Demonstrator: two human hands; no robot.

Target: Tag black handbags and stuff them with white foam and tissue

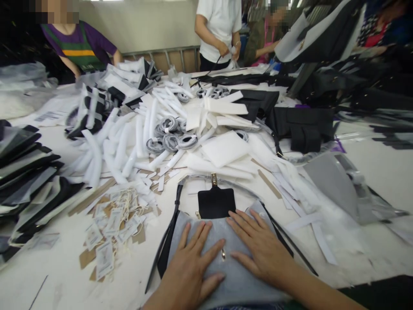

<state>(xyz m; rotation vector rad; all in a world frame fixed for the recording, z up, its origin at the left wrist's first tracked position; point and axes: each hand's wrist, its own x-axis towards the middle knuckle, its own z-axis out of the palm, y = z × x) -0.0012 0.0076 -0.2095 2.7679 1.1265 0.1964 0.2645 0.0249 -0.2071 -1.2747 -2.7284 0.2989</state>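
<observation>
A black handbag lies in front of me, its body covered by a grey protective sheet (226, 282) with a small gold clasp (223, 254) showing in the middle. My left hand (193, 262) rests flat on the sheet's left side, fingers spread. On the right side my right hand (258, 245) also lies flat, its fingertips near the black flap tab (217, 203). A gold lock plate (214, 179) tops that tab. The bag's black strap (177, 200) runs down along the left side. Neither hand grips anything.
Tags with strings (111, 232) are heaped at left, beside stacked black pieces (29, 181). White foam strips (122, 146), coiled grey straps (171, 137) and foam sheets (226, 148) pile up ahead. Black bag parts (303, 122) lie at right. A person in white (219, 26) stands across the table.
</observation>
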